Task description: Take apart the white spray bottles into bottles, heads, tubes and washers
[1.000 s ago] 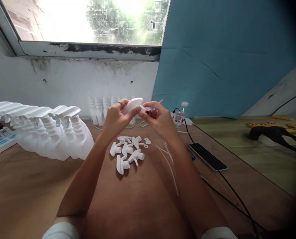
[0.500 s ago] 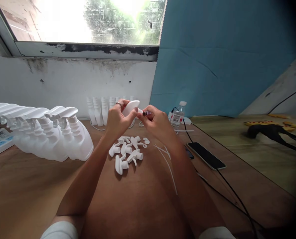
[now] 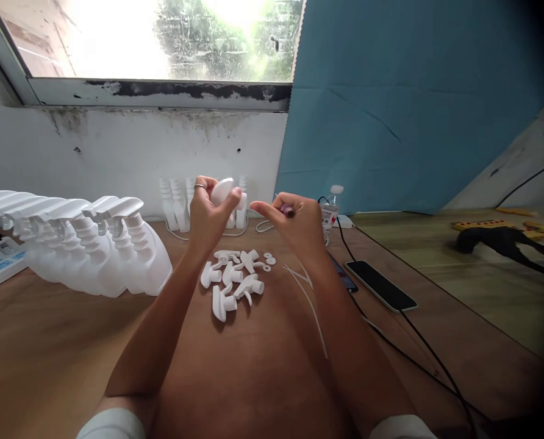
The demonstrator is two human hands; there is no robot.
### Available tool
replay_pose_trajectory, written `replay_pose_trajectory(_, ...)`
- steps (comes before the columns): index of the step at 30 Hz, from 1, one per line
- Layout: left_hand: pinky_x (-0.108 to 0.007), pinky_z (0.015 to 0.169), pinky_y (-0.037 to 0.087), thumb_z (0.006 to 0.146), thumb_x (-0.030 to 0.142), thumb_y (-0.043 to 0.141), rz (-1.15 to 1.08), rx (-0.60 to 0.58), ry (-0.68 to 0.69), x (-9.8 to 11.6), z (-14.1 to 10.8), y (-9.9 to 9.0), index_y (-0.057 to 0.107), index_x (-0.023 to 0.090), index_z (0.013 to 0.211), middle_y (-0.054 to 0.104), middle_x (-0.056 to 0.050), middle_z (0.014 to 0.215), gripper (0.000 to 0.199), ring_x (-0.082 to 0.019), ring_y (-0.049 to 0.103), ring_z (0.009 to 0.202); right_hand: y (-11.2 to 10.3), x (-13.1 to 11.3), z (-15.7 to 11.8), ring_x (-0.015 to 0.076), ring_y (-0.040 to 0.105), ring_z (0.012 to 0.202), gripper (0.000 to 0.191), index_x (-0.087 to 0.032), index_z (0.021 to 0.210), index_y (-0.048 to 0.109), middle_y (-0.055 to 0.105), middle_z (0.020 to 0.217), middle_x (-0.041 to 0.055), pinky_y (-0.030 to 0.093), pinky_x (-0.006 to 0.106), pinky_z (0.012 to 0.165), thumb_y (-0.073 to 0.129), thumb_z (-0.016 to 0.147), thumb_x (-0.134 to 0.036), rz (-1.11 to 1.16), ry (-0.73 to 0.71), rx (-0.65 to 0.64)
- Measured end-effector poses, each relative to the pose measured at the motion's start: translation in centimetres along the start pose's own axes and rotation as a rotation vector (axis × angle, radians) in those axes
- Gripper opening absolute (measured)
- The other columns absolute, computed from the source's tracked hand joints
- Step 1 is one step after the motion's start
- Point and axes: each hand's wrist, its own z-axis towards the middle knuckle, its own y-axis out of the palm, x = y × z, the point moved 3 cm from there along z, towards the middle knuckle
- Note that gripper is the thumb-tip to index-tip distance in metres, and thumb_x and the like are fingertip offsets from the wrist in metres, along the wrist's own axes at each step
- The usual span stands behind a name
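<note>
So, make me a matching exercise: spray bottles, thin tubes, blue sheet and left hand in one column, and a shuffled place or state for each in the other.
Column one:
1. Spray bottles
2. Thin tubes
3. Blue sheet
4. Left hand

Column two:
A. Hanging to the right of the window
B. Holding a white spray head
C. Standing close together at the left of the table
D. Lying loose beside the right forearm

Right pairs: 1-C, 2-D, 3-A, 4-B.
</note>
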Motion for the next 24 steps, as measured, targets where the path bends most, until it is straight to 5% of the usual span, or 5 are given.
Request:
replay_pose_trajectory(6,-0.019,0.041,0.036,0.07,0.034,0.068,-0.192,-0.031,-0.19,-1.0,1.6,-1.5,0.046,0.021,0.08,0.05,0.003,0.067,0.027,-0.008,0.047,0.049,-1.2,5.8,1.1,0.0084,0.043,0.044,0.028,-0.02,0.072,0.047,0.053,0.053,-0.003,0.033,0.019,0.042,0.063,0.085,-0.039,0.217,0.518,-0.36)
replay_pose_trajectory(13,-0.023,0.042,0.042,0.067,0.031,0.058,-0.387,-0.157,-0.365,-2.9,1.9,-0.9,0.051,0.018,0.07,0.052,0.001,0.06,0.015,-0.009,0.046,0.044,-0.9,13.0,0.1,0.019,0.056,0.04,0.027,-0.02,0.064,0.046,0.057,0.044,0.0036,0.047,0.031,0.042,0.07,0.077,-0.023,0.069,0.877,-0.399)
replay_pose_trajectory(18,-0.02,0.036,0.034,0.065,0.032,0.061,-0.474,-0.161,-0.511,-4.2,1.7,-0.2,0.045,0.018,0.057,0.045,0.003,0.049,0.023,-0.008,0.041,0.039,-2.1,14.0,0.9,0.0206,0.056,0.038,0.021,-0.019,0.067,0.055,0.052,0.04,0.0004,0.043,0.029,0.041,0.071,0.078,-0.028,-0.008,0.799,-0.248)
replay_pose_trajectory(22,-0.019,0.034,0.028,0.061,0.033,0.07,-0.501,-0.153,-0.625,-5.6,1.4,0.5,0.041,0.019,0.057,0.044,0.005,0.046,0.032,-0.006,0.037,0.036,-3.5,10.1,2.0,0.0163,0.059,0.041,0.033,-0.02,0.096,0.059,0.057,0.051,-0.0013,0.047,0.026,0.041,0.056,0.087,-0.052,0.089,0.617,-0.122)
replay_pose_trajectory(24,-0.019,0.034,0.029,0.059,0.029,0.071,-0.505,-0.155,-0.644,-6.3,1.3,0.8,0.041,0.019,0.06,0.044,0.006,0.045,0.031,-0.006,0.036,0.036,-3.8,6.8,2.1,0.0129,0.057,0.041,0.042,-0.018,0.096,0.063,0.057,0.055,-0.0011,0.047,0.024,0.039,0.058,0.083,-0.058,0.274,0.377,-0.095)
